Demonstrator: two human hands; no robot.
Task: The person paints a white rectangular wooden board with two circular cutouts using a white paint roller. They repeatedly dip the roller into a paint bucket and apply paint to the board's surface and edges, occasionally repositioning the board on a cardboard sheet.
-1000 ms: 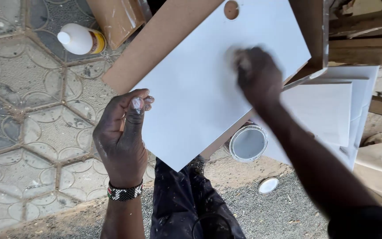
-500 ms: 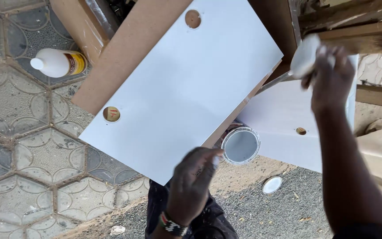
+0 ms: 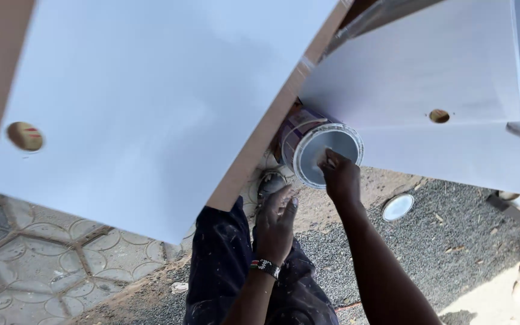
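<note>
Large white board: brown edge band, round hole at far left; drawn closer and lower than half a second ago, no hand seen on it now.

Left hand: beaded wristband; withdrawn from the board's lower edge, held loosely spread below the tin, nothing gripped.

Open tin: round, tilted on its side between the two boards, silver rim, pale interior.

Right hand: brought down from the upper right into the tin's mouth; fingertips dipped in, contents not discernible.

Second white board: to the right, small hole.

Loose lid: on gravel ground.
</note>
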